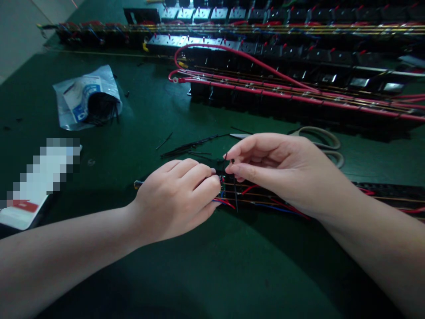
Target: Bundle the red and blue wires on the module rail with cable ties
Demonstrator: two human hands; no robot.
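A long black socket strip [385,192] with red, blue and bare copper wires lies across the green mat in front of me. My left hand [179,197] is closed over the strip's left end, its fingers curled onto the wires. My right hand [275,166] pinches a thin black cable tie [234,188] between thumb and forefinger; the tie stands upright over the wires, just right of my left fingertips.
Loose black cable ties [189,147] lie just behind my hands, and scissors [323,141] behind my right hand. A plastic bag of ties [88,97] sits at the left. Rows of wired black strips [299,95] with red cable fill the back right. A white box [23,208] is at the left edge.
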